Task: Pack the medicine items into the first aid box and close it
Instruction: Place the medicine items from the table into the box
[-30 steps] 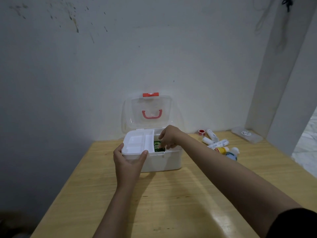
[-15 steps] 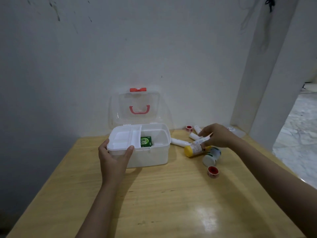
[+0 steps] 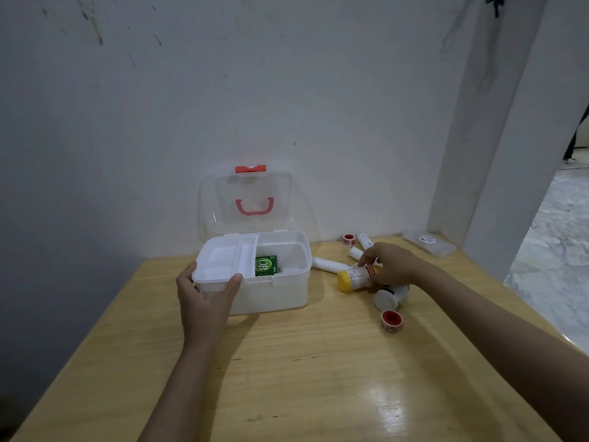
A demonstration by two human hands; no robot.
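Yellow-capped bottle (image 3: 356, 277) under right hand (image 3: 393, 264)

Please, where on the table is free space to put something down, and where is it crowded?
The wooden table is bare across its near part, in front of the first aid box and the red tape roll. A smaller bare strip lies left of the box. It is crowded right of the box, where the right hand is on the yellow-capped bottle among white tubes.

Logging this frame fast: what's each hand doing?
Left hand: gripping the box at its front corner.
Right hand: closed on the yellow-capped bottle.
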